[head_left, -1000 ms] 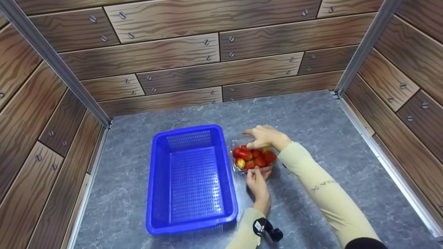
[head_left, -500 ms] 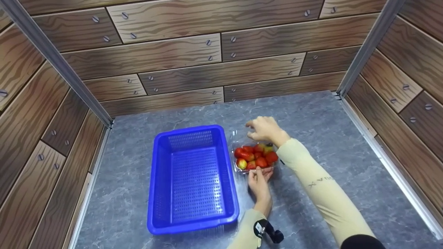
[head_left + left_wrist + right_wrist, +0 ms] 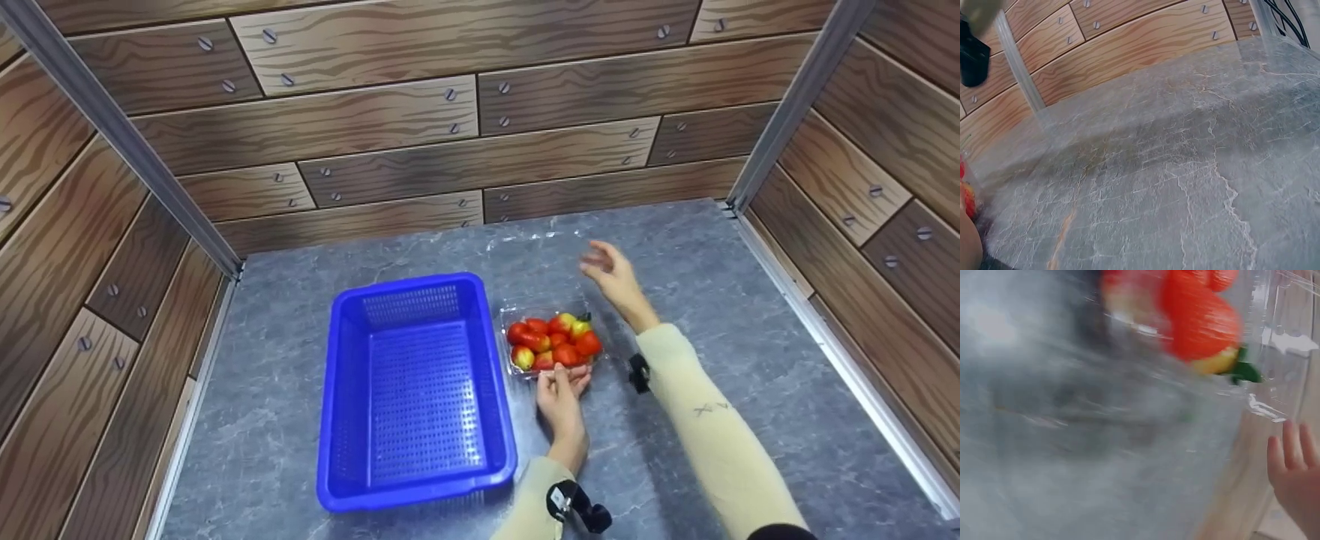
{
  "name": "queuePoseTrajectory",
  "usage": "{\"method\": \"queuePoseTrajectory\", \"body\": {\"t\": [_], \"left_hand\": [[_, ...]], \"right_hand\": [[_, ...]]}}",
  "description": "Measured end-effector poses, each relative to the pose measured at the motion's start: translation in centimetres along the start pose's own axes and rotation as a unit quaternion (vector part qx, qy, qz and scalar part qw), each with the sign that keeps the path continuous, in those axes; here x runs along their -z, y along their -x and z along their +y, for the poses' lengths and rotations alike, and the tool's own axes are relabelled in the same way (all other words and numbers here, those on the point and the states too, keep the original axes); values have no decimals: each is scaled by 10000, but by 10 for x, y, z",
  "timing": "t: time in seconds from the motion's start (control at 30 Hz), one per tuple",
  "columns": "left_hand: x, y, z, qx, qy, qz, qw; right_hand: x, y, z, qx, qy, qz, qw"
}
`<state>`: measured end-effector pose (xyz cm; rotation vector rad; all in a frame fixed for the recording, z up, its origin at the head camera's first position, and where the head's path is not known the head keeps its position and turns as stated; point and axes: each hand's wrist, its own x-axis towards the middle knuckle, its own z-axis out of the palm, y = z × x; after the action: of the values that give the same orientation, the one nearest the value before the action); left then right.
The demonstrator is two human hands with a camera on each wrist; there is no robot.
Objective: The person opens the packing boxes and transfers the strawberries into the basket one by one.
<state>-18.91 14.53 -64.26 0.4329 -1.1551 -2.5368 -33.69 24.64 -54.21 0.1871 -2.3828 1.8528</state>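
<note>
A clear plastic box (image 3: 504, 346) of small red and yellow fruits (image 3: 564, 354) sits on the grey surface. My left hand (image 3: 561, 409) pinches its near rim, thumb on top. Its see-through lid (image 3: 541, 238) is folded back toward the rear wall, seen mainly by its glints. My right hand (image 3: 613, 279) hovers beside the lid's right side, holding nothing, fingers loosely bent. The right wrist view is blurred; it shows a red and yellow fruit (image 3: 1202, 323) with a green leaf, and my right hand's fingers apart from the clear plastic. Fruit (image 3: 968, 198) barely enters the left wrist view.
Left of the box stands a blue perforated plastic basket (image 3: 424, 405) with nothing in it. Wood-patterned walls (image 3: 390, 127) enclose the back and sides. A black strap device (image 3: 576, 504) is on my left wrist. Cables (image 3: 1292, 22) show at a far corner.
My right hand has moved from over the fruits, back and then right, off the lid. The lid has swung open toward the rear. My left hand has stayed on the near rim.
</note>
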Motion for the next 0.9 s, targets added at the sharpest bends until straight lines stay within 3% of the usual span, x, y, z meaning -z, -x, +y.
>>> {"method": "queuePoseTrajectory", "body": {"t": [0.23,0.43,0.7,0.9], "left_hand": [[4,0,2,-165,-53,-234,9996],[5,-1,4,-288,-212,-529,9980],[8,-4,7,-140,-306,-662,9972],[11,-5,7,-49,-356,-664,9971]], "right_hand": [[-1,29,38,-861,-764,-283,9930],[-7,44,51,-1340,-1542,-159,9788],[-16,59,59,-1268,-2384,68,9628],[-24,69,61,-1008,-2307,-121,9677]]}}
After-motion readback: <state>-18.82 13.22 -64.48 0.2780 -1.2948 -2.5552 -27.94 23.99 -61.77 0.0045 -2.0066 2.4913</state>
